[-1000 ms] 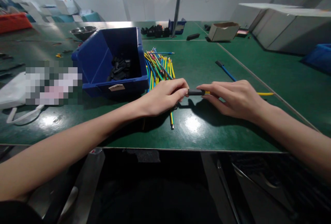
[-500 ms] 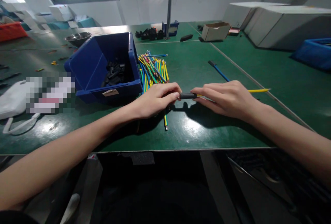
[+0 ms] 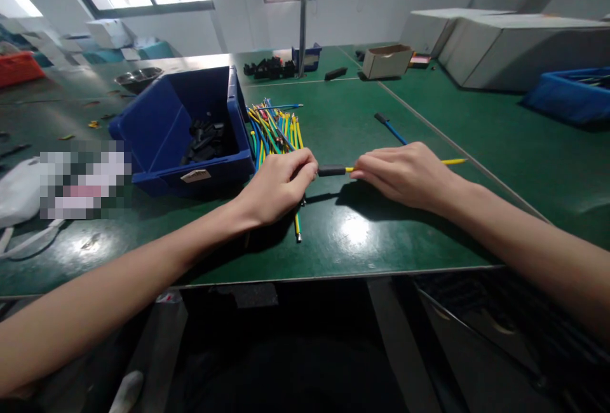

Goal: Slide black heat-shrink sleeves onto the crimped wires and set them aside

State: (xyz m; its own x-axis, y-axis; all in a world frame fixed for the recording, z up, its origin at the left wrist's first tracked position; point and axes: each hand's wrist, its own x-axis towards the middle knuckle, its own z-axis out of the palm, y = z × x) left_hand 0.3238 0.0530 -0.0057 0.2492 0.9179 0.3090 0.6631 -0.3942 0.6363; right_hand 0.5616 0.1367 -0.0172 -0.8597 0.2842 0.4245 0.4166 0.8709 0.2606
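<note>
A black sleeve (image 3: 332, 171) is on the end of a yellow wire (image 3: 349, 170). My left hand (image 3: 284, 184) pinches the sleeve's left end between thumb and forefinger. My right hand (image 3: 398, 175) is closed around the wire a little to the right of the sleeve, and the wire's far part (image 3: 454, 161) sticks out behind that hand. Both hands are just above the green table. Partly behind my left hand lies a bundle of blue and yellow-green wires (image 3: 274, 124) with metal ends. A blue wire with a black sleeve (image 3: 391, 128) lies beyond my right hand.
A blue bin (image 3: 190, 175) of black sleeves (image 3: 204, 136) stands left of the wires. Farther back are a metal bowl (image 3: 138, 77), black parts (image 3: 269, 68), a pole (image 3: 303, 19) and a small carton (image 3: 387, 62). White boxes (image 3: 500, 51) and a blue tray (image 3: 553, 98) sit right.
My right fingers have come off the sleeve, and yellow wire now shows between them and it. Less wire sticks out behind my right hand. The view has shifted slightly.
</note>
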